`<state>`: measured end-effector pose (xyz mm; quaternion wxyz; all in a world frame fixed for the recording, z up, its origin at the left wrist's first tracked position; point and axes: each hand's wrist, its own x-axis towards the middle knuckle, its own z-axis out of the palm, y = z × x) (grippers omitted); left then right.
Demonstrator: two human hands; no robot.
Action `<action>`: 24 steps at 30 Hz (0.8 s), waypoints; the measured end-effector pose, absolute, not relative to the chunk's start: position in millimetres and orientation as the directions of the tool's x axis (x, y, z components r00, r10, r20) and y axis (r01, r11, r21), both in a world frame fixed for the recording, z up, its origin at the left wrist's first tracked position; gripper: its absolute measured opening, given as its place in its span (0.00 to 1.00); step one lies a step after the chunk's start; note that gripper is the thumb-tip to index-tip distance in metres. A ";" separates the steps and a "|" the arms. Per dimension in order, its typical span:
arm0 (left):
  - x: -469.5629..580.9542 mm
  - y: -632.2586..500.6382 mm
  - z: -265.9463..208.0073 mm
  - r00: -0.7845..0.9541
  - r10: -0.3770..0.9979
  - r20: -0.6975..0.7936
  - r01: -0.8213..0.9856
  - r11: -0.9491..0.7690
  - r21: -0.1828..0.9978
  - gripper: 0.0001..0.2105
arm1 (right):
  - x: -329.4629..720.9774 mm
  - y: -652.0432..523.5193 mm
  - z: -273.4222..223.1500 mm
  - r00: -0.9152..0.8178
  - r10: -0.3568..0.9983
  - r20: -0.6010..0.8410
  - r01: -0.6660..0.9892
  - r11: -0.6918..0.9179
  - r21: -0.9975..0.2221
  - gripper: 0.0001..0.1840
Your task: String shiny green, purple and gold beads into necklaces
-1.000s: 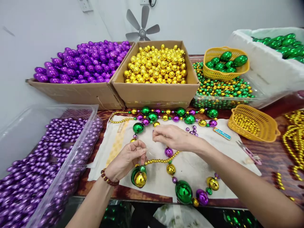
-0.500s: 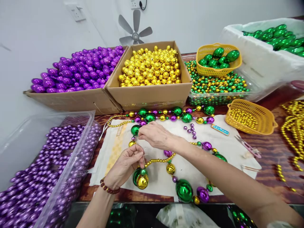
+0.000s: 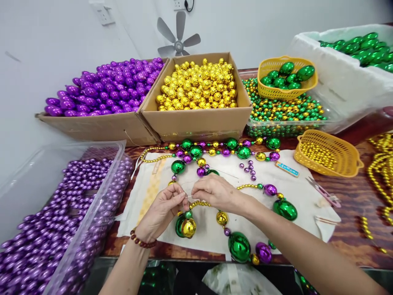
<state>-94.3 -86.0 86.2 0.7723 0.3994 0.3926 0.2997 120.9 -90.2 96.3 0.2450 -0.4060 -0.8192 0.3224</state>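
My left hand (image 3: 167, 207), with a brown bead bracelet at the wrist, pinches a thin pale thread (image 3: 189, 196) between thumb and fingertips. Just to its right, my right hand (image 3: 219, 193) is closed on the same thread, the fingertips of both hands a short gap apart. Below my left hand hangs a cluster with a shiny gold bead (image 3: 188, 228) and a green one behind it. A string of small gold beads (image 3: 199, 203) runs from there under my right hand. The strand goes on with a large green bead (image 3: 239, 246) and a purple bead (image 3: 263, 252).
A white cloth (image 3: 202, 241) lies under the strand. Around it stand a tub of purple beads (image 3: 55, 213), a box of gold beads (image 3: 196, 116), a yellow basket (image 3: 346, 157) and scissors (image 3: 328, 196). A thin needle-like line (image 3: 227, 174) lies beyond my right hand.
My right hand has come down and right from the green bead at the strand's upper left to beside my left hand, and now pinches the thread. My left hand keeps its pinch.
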 end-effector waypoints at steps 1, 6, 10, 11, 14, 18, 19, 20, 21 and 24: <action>-94.9 -85.4 87.1 0.517 0.774 -0.365 -0.135 0.495 0.858 0.04 | 121.4 -93.0 97.9 -0.537 0.831 0.146 0.516 0.460 -0.723 0.09; -99.5 -82.9 94.5 0.555 0.756 -0.348 -0.080 0.465 0.882 0.06 | 120.2 -101.4 106.6 -0.610 0.779 0.143 0.438 0.482 -0.759 0.09; -101.1 -81.0 97.9 0.566 0.752 -0.337 -0.047 0.438 0.898 0.05 | 117.5 -98.2 106.6 -0.529 0.837 0.139 0.464 0.422 -0.779 0.08; -100.9 -80.6 97.7 0.562 0.754 -0.340 -0.045 0.438 0.898 0.05 | 116.7 -96.8 106.6 -0.511 0.847 0.144 0.460 0.411 -0.787 0.08; -99.3 -81.1 95.3 0.534 0.771 -0.347 -0.060 0.444 0.894 0.05 | 113.0 -93.4 107.6 -0.520 0.840 0.154 0.419 0.408 -0.811 0.10; -96.3 -85.2 91.8 0.495 0.800 -0.339 -0.123 0.451 0.884 0.05 | 106.8 -90.8 104.8 -0.514 0.840 0.171 0.424 0.423 -0.801 0.10; -95.7 -86.6 91.3 0.492 0.800 -0.343 -0.139 0.462 0.876 0.05 | 105.6 -89.9 103.1 -0.489 0.854 0.179 0.450 0.422 -0.787 0.10; -95.2 -88.2 91.0 0.491 0.798 -0.348 -0.156 0.474 0.867 0.04 | 104.8 -88.7 101.2 -0.461 0.868 0.184 0.478 0.418 -0.772 0.10; -94.7 -89.8 90.7 0.488 0.799 -0.352 -0.173 0.483 0.858 0.04 | 104.2 -87.4 99.3 -0.444 0.877 0.186 0.501 0.415 -0.760 0.10; -93.4 -94.2 89.7 0.471 0.810 -0.348 -0.212 0.487 0.847 0.05 | 103.7 -82.8 93.9 -0.450 0.876 0.172 0.468 0.395 -0.790 0.08</action>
